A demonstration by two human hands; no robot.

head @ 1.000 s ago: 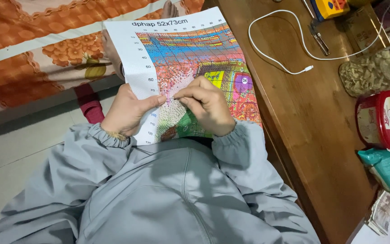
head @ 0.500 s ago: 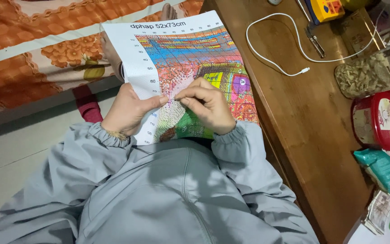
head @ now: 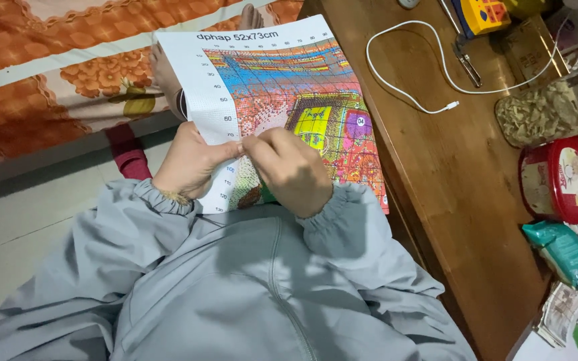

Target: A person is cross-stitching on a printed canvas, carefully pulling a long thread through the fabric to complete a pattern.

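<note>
A colourful gridded cross-stitch canvas (head: 282, 87) with a white margin lies across my lap. My left hand (head: 192, 167) grips its left edge, thumb on top of the white margin. My right hand (head: 292, 170) rests on the printed pattern beside it, fingers pinched together close to the left thumb; whatever it pinches is too small to see. Both arms wear grey jacket sleeves (head: 342, 220). The canvas's lower part is hidden behind my hands.
A wooden table (head: 456, 187) stands at the right with a white cable (head: 409, 73), a clear jar (head: 556, 110), a red-lidded tub (head: 563, 180) and a teal packet (head: 560, 251). An orange floral bedcover (head: 55, 73) lies at the left above pale floor.
The hands and canvas keep the same pose. The view has shifted slightly, with the canvas sitting a little higher in the picture.
</note>
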